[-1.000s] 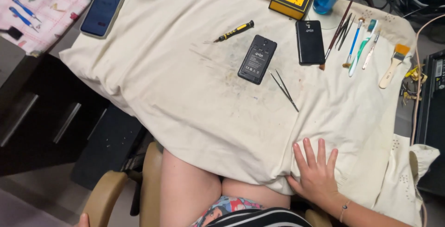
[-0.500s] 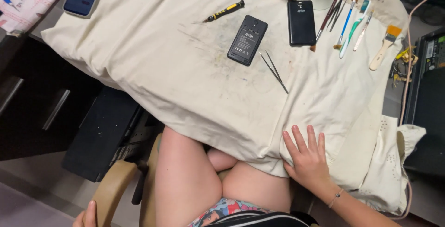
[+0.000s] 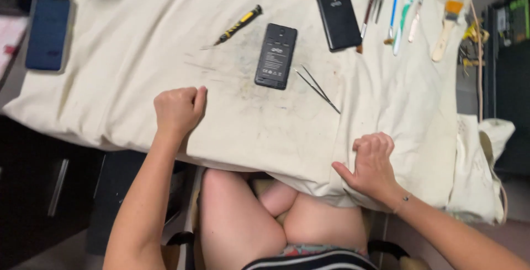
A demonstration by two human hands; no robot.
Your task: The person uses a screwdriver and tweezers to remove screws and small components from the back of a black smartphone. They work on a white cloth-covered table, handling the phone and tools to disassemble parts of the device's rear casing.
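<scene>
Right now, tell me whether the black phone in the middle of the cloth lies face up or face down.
Face down. The black phone shows its back, with small labels and no screen, lying flat on the cream cloth beside the tweezers.

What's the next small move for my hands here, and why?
Probably reach the left hand forward to the black phone lying back-up mid-cloth. Both hands sit curled at the near edge of the cream cloth holding nothing, the right hand gripping its overhang. The tweezers and yellow-handled screwdriver lie beside the phone, untouched.
</scene>
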